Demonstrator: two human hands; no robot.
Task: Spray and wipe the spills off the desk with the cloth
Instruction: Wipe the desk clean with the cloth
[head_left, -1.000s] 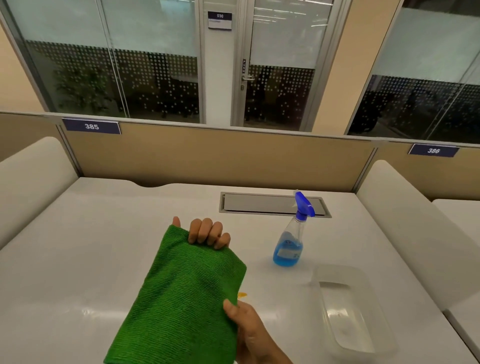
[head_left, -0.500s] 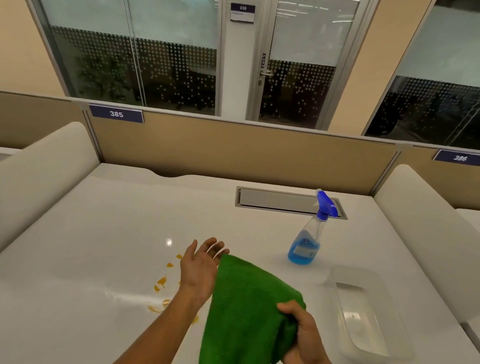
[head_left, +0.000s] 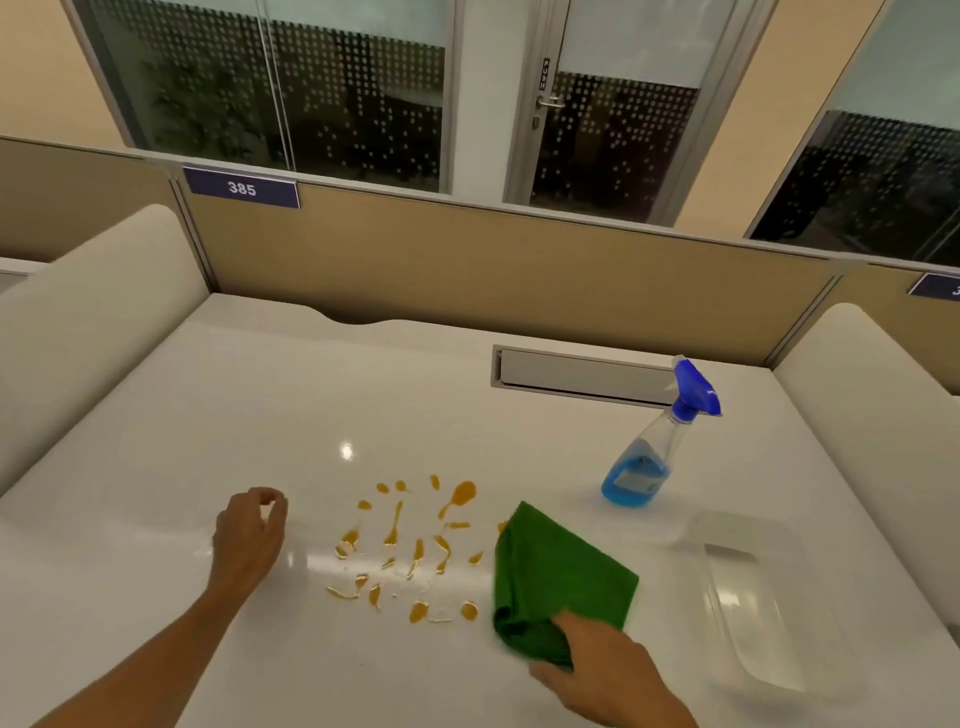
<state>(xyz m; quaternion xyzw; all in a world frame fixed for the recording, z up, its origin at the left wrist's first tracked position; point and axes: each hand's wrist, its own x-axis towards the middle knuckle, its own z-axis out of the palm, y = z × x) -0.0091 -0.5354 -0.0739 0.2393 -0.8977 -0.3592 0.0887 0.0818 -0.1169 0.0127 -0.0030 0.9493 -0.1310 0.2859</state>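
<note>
Rightward, cloth (head_left: 561, 577) beside spills (head_left: 410, 551)

Left hand (head_left: 249, 530) loosely curled, right hand (head_left: 602, 670) clenched

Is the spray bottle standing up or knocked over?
Standing up. The spray bottle rests on its base on the desk, blue nozzle on top.

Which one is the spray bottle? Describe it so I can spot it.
On the white desk, look right of the orange spills, just in front of the metal hatch. The spray bottle stands there: clear, with blue liquid and a blue trigger.
</note>
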